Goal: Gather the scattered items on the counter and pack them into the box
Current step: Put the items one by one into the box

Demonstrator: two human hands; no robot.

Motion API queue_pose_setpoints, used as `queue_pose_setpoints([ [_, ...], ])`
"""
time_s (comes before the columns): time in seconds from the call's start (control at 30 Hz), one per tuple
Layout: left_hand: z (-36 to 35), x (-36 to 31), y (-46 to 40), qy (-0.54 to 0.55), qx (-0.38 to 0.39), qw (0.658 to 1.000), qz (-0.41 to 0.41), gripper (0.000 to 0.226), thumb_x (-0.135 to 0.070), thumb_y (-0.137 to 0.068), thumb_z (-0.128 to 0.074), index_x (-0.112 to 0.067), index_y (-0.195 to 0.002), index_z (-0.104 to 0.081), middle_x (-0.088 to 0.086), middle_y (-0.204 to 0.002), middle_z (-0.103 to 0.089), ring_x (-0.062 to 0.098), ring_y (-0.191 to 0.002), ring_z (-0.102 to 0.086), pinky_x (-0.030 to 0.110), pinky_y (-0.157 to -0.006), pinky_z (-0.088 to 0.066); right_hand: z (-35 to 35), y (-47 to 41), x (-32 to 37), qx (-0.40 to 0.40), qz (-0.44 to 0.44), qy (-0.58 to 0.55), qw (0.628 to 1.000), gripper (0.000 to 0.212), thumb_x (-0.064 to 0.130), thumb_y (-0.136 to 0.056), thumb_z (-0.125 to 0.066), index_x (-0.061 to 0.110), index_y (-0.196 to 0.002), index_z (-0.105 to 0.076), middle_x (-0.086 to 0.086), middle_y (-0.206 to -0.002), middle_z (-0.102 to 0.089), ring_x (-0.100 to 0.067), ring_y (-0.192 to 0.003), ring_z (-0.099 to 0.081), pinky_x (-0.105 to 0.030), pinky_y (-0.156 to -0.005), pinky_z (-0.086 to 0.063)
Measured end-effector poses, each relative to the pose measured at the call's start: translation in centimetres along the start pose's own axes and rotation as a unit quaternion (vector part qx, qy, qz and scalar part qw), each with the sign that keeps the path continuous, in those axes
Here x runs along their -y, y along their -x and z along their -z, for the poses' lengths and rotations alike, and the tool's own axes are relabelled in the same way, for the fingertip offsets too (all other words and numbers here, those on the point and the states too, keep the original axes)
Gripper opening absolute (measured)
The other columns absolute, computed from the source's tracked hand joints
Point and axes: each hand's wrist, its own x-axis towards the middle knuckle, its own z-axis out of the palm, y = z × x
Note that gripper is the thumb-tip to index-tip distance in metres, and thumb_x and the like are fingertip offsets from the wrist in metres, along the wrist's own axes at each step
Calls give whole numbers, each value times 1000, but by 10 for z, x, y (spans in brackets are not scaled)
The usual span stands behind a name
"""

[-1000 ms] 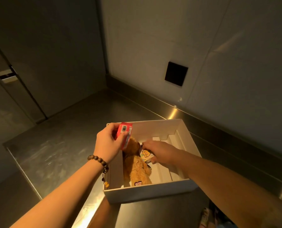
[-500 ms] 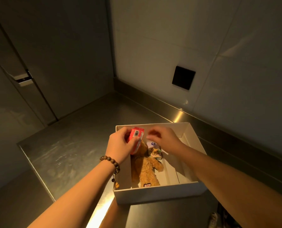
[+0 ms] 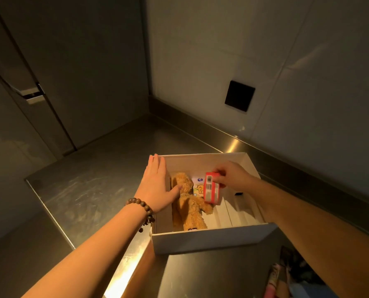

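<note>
Our right hand now pinches the small red carton, which our left hand held a moment ago, above the middle of the white cardboard box. Our left hand has let go and lies flat and spread on the box's left wall, thumb touching the fuzzy brown teddy bear inside. A white printed packet lies beside the bear. The box sits on a scuffed steel counter; a wooden bead bracelet circles the left wrist.

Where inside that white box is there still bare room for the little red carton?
Free: the ridged floor between the teddy bear and the white box's right wall, under the red carton in the right hand. Crowded: the left side, where the left hand rests beside the sticker card.
</note>
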Motion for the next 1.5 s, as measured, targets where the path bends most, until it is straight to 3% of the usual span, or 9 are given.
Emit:
queue_pose_setpoints([
  [0.23, -4, -2, -1, -16, -8, 1000, 13, 92, -44, -84, -57, -13, -148, 2, 5, -156, 11, 20, -143, 10, 28, -108, -1, -18, -2, -8, -67, -22, -32, 997, 8, 25, -92, -60, 31, -87, -59, 13, -79, -61, 1, -60, -64, -2, -41, -37],
  [0.3, -4, -3, -1, -12, -9, 1000, 18, 90, -42, -85, -57, -14, -148, 0, 4, -156, 10, 18, -143, 9, 26, -105, -2, -25, -4, -8, -77, -16, -45, 996, 6, 27, -93, -59, 31, -89, -62, 10, -80, -64, 4, -64, -66, -5, -47, -45],
  [0.37, -3, -5, -1, -9, -8, 1000, 17, 87, -40, -86, -57, -14, -148, -1, 4, -157, 9, 18, -143, 10, 26, -106, -3, -30, -5, -7, -70, -18, -19, 997, 8, 31, -91, -61, 29, -98, -65, 6, -87, -67, -10, -73, -70, -22, -64, -58],
  [0.47, -2, -5, 0, -13, -6, 1000, 16, 85, -38, -87, -56, -13, -148, -3, 4, -157, 7, 17, -143, 11, 27, -108, -4, -28, -9, -3, -68, -17, 44, 997, 22, 33, -91, -61, 24, -111, -65, 3, -96, -66, -15, -83, -67, -31, -78, -58],
  [0.8, -1, -7, -1, -24, -3, 999, 22, 83, -37, -87, -56, -12, -148, -6, 5, -157, 5, 18, -143, 11, 28, -108, -4, -33, -13, -9, -49, -17, 37, 998, 3, 31, -89, -63, 30, -91, -60, 14, -81, -60, -2, -68, -61, -10, -54, -38],
  [1.03, 0, -10, 0, -23, -1, 999, 29, 81, -36, -87, -56, -12, -148, -8, 5, -157, 3, 18, -143, 10, 28, -108, -5, -56, -11, -21, -20, -37, -40, 998, 8, 21, -87, -67, 28, -88, -64, 10, -86, -63, -10, -75, -65, -15, -59, -47],
  [1.23, 1, -11, 0, -27, 2, 999, 29, 80, -35, -88, -56, -11, -148, -9, 6, -157, 2, 19, -143, 10, 31, -111, -6, -60, -10, -34, 36, -26, 139, 989, 9, 7, -83, -68, 15, -79, -69, 1, -82, -64, -13, -77, -62, -26, -68, -51],
  [1.37, 2, -11, 0, -28, 4, 999, 22, 80, -35, -88, -56, -10, -148, -9, 6, -157, 1, 19, -143, 11, 30, -112, -5, -48, -8, -24, 43, 46, 171, 983, 21, 19, -82, -71, 24, -72, -54, 7, -83, -57, -11, -78, -58, -19, -62, -42],
  [1.5, 3, -11, 0, -26, 3, 999, 22, 80, -35, -88, -55, -10, -148, -9, 6, -157, 2, 19, -143, 11, 29, -110, -4, -44, -2, -16, 175, 153, 271, 934, 25, 34, -77, -75, 17, -92, -65, 1, -95, -57, -13, -86, -54, -22, -69, -43],
])
